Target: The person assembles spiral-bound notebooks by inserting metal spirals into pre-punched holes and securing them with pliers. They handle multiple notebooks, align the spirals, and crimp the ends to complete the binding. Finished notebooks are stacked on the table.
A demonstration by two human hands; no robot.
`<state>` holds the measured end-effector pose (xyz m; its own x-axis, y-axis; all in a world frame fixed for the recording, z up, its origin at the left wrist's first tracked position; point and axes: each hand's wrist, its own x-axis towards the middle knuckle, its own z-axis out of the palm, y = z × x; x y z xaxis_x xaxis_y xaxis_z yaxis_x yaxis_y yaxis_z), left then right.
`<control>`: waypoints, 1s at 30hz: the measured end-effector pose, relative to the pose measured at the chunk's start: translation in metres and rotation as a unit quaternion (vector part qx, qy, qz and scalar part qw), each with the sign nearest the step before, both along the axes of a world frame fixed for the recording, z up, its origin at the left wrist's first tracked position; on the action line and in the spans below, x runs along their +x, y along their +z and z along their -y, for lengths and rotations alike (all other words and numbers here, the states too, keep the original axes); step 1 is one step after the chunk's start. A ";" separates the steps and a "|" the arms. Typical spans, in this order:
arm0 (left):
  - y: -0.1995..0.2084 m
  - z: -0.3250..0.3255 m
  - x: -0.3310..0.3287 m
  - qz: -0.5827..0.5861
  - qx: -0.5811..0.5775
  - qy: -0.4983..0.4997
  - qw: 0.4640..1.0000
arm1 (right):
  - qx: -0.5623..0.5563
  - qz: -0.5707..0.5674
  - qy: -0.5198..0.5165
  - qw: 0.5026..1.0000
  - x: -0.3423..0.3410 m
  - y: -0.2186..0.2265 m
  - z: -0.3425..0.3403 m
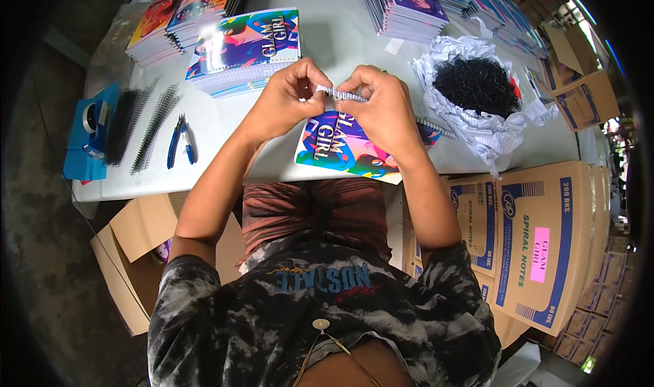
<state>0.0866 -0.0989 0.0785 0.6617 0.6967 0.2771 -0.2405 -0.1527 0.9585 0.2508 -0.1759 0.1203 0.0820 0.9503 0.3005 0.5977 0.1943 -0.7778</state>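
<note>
A spiral notebook with a colourful purple, pink and green cover lies in front of me at the table's near edge. Its bound edge faces away from me, and a dark wire coil sticks out past its right end. With thumb and fingers, my left hand pinches the left end of that edge. My right hand grips the coiled edge just beside it, fingers closed, and covers part of the spine. Blue-handled pliers rest on the table left of my left forearm.
A notebook stack stands beyond my left hand, with more stacks along the back. Loose black coils and a tape roll lie left. Crumpled paper holds tangled black wire at right. Cardboard boxes flank me.
</note>
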 end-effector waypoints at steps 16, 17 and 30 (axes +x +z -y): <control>-0.002 -0.006 -0.004 -0.019 -0.001 0.005 1.000 | -0.007 0.074 0.014 0.997 0.001 0.016 0.005; 0.013 -0.003 -0.003 -0.084 0.089 0.076 0.990 | 0.048 0.139 -0.014 0.989 0.010 0.007 -0.001; 0.035 0.022 -0.069 -0.408 0.534 0.255 0.695 | 0.087 0.092 0.065 0.990 0.002 -0.070 0.028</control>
